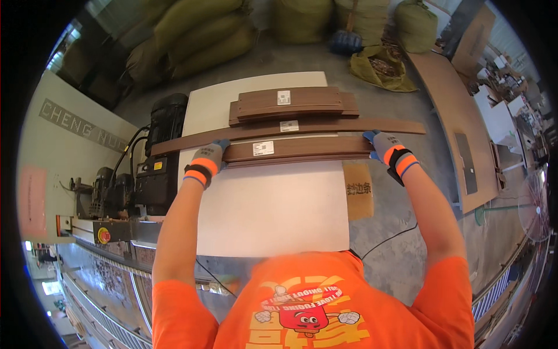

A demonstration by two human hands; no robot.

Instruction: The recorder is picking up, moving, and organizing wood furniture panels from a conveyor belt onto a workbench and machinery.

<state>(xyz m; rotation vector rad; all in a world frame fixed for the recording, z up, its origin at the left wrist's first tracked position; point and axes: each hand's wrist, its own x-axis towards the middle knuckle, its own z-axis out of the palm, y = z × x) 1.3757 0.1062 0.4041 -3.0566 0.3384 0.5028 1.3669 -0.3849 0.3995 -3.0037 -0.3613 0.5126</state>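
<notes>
A short stack of brown wooden boards (314, 149) with a white label lies across the middle of the white panel, and both hands grip its ends. My left hand (209, 156), in a grey and blue work glove with an orange cuff, is closed round the left end. Round the right end closes my right hand (385, 148), gloved the same way. Just beyond lies a long narrow brown board (360, 126), also labelled. Farther back sits another stack of brown boards (314, 100) with a label on its top piece. My fingertips are partly hidden behind the boards.
Under the boards is a large white panel (273, 215). Machinery with black motors (168, 122) stands at the left. A piece of cardboard (359, 192) lies right of the panel. Stuffed sacks (302, 23) and an open sack (381, 67) are at the back; a brown-topped table (442, 104) stands right.
</notes>
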